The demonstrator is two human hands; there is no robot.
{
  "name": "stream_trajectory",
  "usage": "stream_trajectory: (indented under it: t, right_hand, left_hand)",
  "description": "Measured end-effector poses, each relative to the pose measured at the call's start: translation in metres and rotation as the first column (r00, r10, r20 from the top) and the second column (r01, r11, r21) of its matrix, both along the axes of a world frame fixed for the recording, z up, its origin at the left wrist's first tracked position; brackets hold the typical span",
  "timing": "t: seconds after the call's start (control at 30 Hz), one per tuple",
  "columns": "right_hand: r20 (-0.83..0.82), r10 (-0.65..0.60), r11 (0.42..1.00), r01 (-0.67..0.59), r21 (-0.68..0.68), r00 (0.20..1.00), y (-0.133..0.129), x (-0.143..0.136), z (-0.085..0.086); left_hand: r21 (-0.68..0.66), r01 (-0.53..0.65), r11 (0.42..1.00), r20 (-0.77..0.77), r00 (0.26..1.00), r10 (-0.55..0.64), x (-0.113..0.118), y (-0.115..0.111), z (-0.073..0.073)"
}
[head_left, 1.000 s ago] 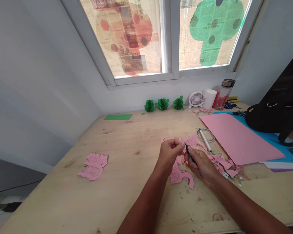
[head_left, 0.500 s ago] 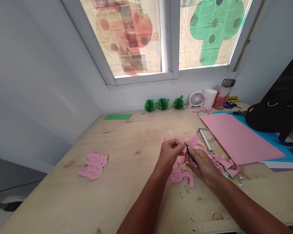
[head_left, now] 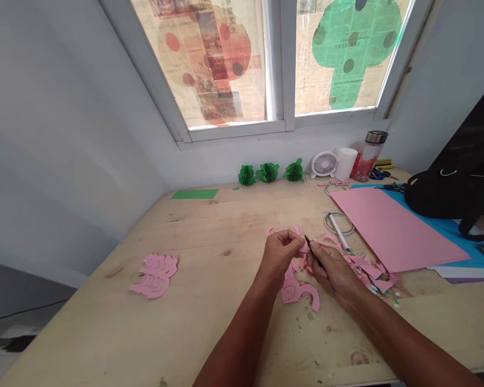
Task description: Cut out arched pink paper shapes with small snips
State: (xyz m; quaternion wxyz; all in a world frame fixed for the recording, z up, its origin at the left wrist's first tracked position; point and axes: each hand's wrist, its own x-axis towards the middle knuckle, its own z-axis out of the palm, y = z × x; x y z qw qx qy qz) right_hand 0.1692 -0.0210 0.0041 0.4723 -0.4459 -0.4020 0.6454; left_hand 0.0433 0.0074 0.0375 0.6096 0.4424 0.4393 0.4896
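Head view gives us the desk [head_left: 210,312] reaching out on all sides of our fingers. Up and to the right of our right fingers lies the pink sheet [head_left: 399,228], well out of their way. Pink scraps [head_left: 291,290] lie below and around our fingers; we would do well to lift our work just above them, so no loose edge snags.

Our left hand [head_left: 278,255] has its thumb and forefinger pinched together; our right hand [head_left: 333,269] is curled closed around the tool. Well to the left of our left fingers rest the cut shapes [head_left: 153,275], and the pen [head_left: 339,233] lies just beyond our right fingers. The tool [head_left: 317,260] is slim and dark, its tip pointing up towards our left fingertips; how far it is open, we cannot tell.

Smallest is the piece [head_left: 304,245], pink paper held at our left fingertips, beside that tip. A light pinch close to the tip should stop it bending, and turning the paper rather than the tool should smooth the curves, our fingertips clear of the edge.
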Motion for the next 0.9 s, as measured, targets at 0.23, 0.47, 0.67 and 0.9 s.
stream_trajectory:
  t: [0.23,0.47,0.67,0.9]
  right_hand:
    - [-0.191,-0.235,0.965,0.252,0.068,0.953,0.005,0.012,0.005]
    - [-0.314,-0.461,0.847,0.517,0.123,0.830,0.008,0.023,0.014]
    - [-0.306,-0.486,0.829,0.543,0.135,0.818,0.008,0.025,0.015]
    - [-0.364,-0.468,0.842,0.531,0.092,0.805,0.011,0.030,0.013]
  left_hand:
    - [0.073,-0.104,0.992,-0.122,0.986,0.112,-0.005,0.009,-0.007]
    - [0.158,0.172,0.972,-0.292,0.949,-0.120,0.006,0.011,-0.031]
    - [0.331,0.241,0.912,-0.725,0.684,0.082,0.017,0.010,-0.034]
    - [0.186,0.559,0.808,-0.976,0.198,0.087,0.033,0.020,-0.028]
